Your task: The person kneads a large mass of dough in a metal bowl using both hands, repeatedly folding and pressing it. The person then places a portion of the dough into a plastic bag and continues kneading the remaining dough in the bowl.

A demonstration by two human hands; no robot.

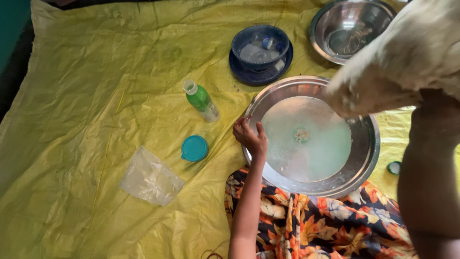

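A big steel plate (pixel 364 144) lies on the yellow sheet in front of my lap, its flat middle dusted white. My left hand (pixel 250 136) grips the plate's left rim, fingers curled over the edge. My right arm is raised close to the camera and holds up a large pale lump of dough (pixel 407 52) above the plate's upper right side. My right hand (pixel 433 98) is mostly hidden under the dough; only the wrist shows.
On the yellow sheet (pixel 96 96) lie a green bottle (pixel 201 100), a teal lid (pixel 194 148) and a clear plastic bag (pixel 150 176) left of the plate. A blue bowl (pixel 260 48) and a steel bowl (pixel 350 29) stand behind. A small green cap (pixel 394 167) lies at right.
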